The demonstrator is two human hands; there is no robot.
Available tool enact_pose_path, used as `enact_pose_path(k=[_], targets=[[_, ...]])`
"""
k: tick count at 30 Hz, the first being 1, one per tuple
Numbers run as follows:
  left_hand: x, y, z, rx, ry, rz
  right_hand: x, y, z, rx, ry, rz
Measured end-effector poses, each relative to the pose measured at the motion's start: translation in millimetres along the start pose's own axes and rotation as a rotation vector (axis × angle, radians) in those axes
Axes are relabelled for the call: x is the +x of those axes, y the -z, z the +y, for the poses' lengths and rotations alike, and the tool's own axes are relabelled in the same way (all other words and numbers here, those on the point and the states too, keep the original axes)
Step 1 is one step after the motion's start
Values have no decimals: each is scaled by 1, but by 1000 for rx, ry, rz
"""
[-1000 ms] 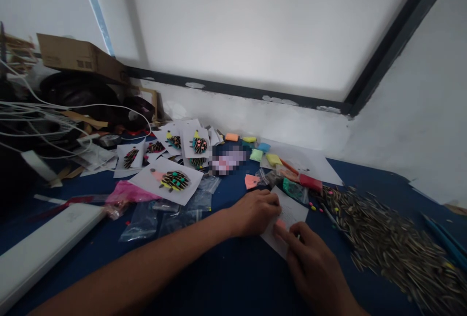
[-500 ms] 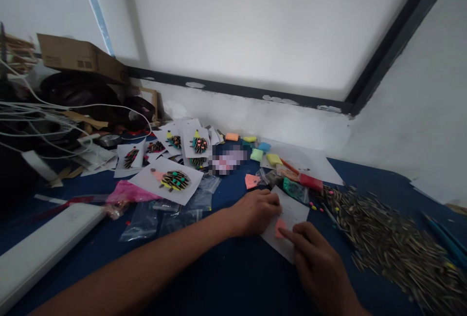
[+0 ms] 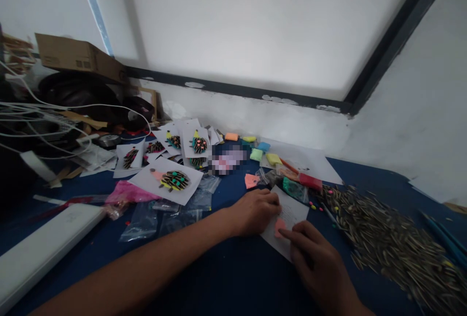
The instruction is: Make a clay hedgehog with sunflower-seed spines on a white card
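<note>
A white sheet of paper (image 3: 288, 209) with faint outlines lies on the blue table in front of me. On it is a flat patch of pink modelling clay (image 3: 279, 227). My left hand (image 3: 257, 212) rests on the paper's left edge with its fingers curled, holding the sheet down. The stretched index finger of my right hand (image 3: 317, 257) presses the clay's right side; the other fingers are bent and grip nothing that I can see. Just beyond my left hand lies a torn lump of pink clay (image 3: 251, 180) in its wrapper.
Sunflower seeds (image 3: 394, 238) form a large heap at the right. Several clay packets, such as a light green one (image 3: 256, 154), lie along the back. Seed-covered hedgehog pictures (image 3: 175, 179), plastic bags (image 3: 140, 221) and a white case (image 3: 51, 252) are on the left.
The pink clay patch has become rounder at its top under my right index finger. My left hand has stayed in place on the paper.
</note>
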State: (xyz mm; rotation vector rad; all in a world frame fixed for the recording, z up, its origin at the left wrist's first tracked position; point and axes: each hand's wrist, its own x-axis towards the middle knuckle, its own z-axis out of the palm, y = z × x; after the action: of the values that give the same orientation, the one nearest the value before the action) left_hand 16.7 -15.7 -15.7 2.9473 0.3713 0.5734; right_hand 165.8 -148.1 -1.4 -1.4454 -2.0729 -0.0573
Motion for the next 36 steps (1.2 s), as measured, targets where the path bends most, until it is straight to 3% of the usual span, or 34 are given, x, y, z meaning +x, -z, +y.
enact_pose_path(k=[4, 11, 20, 26, 30, 32, 36], targets=[[0, 0, 0, 2, -11, -4, 3, -3, 1, 7, -56, 10], [0, 0, 0, 24, 3, -14, 10, -4, 3, -91, -81, -113], [1, -2, 0, 31, -4, -20, 13, -13, 3, -384, 112, -43], [1, -2, -1, 31, -8, -18, 17, -10, -2, -205, 33, -129], [1, -1, 0, 31, -8, -27, 22, 4, -10, 209, -133, -215], [1, 0, 0, 12, 0, -24, 24, 12, -6, 298, -213, -161], [-1, 1, -2, -90, 10, 14, 24, 18, 13, 208, -306, -2]])
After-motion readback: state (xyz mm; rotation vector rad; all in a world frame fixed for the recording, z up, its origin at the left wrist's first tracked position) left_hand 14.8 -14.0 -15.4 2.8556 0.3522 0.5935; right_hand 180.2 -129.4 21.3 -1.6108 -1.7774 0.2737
